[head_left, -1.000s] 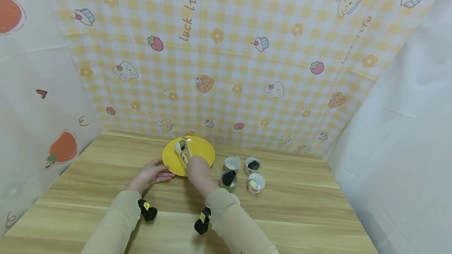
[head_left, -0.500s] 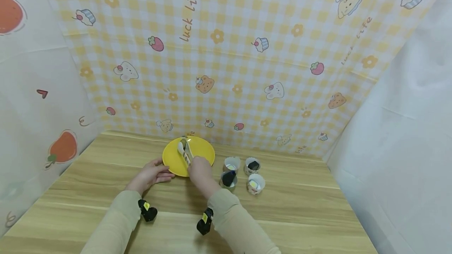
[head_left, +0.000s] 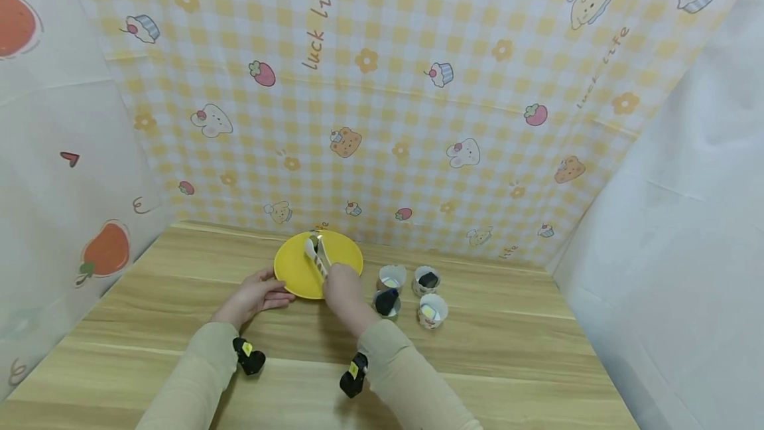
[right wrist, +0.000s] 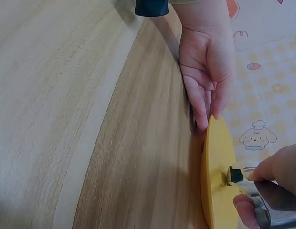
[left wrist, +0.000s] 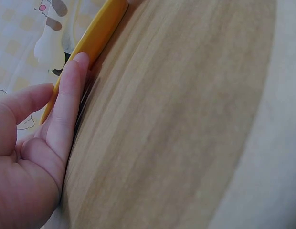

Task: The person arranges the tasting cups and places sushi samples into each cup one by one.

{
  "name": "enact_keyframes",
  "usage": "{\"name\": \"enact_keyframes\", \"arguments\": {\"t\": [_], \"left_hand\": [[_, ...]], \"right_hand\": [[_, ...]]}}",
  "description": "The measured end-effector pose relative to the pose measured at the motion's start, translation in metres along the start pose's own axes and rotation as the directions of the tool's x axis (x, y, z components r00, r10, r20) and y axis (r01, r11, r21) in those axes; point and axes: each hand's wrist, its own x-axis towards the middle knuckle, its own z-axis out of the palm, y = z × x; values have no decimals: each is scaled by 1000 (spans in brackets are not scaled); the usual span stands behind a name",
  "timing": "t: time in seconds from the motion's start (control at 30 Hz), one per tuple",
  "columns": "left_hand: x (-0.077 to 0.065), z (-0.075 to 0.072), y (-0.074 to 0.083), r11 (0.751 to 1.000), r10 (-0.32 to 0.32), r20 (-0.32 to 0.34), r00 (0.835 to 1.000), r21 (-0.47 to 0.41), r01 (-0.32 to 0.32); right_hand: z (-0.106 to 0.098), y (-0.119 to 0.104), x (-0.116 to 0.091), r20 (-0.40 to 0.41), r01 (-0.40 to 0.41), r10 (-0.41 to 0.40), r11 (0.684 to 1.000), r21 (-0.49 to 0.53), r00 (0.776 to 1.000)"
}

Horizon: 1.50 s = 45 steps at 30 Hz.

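A yellow plate [head_left: 292, 277] sits at the back of the wooden table. My left hand [head_left: 253, 297] pinches its left rim, thumb on top and fingers below, as the left wrist view shows. My right hand [head_left: 343, 290] grips a pair of tongs [head_left: 320, 261] with pale, rounded ends. Between those ends, over the far part of the plate, is a small dark-green and yellowish piece [right wrist: 235, 174]. In the right wrist view, the thumb and a finger squeeze the shiny tong arms from either side.
Several paper cups [head_left: 432, 318] stand right of the plate. Dark chunks [head_left: 386, 302] fill two of them; others show something pale yellow inside. A yellow checked cloth [head_left: 382, 98] hangs behind the table, with white cloth [head_left: 674, 231] along the right side.
My right hand and the tongs have shifted a little to the right over the plate, and the green piece has moved with them. The left hand stays at the rim.
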Motion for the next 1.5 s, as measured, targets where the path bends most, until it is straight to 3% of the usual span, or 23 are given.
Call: {"name": "enact_keyframes", "arguments": {"t": [0.47,0.7,0.9,1.23,1.5], "left_hand": [[0,0,0,1000,3,5,1000,-8,-3],[0,0,-1,1000,10,9,1000,-10,-10],[0,1,0,1000,7,9,1000,-5,-7],[0,0,1,1000,7,11,1000,2,-7],[0,0,0,1000,2,5,1000,15,-2]], "right_hand": [[2,6,2,37,-17,17,1000,13,999],[0,4,2,96,-67,63,997,31,993],[-5,0,-1,76,-53,51,998,31,996],[0,-4,3,44,-56,58,997,-52,997],[0,-4,4,56,-68,72,995,-67,996]]}}
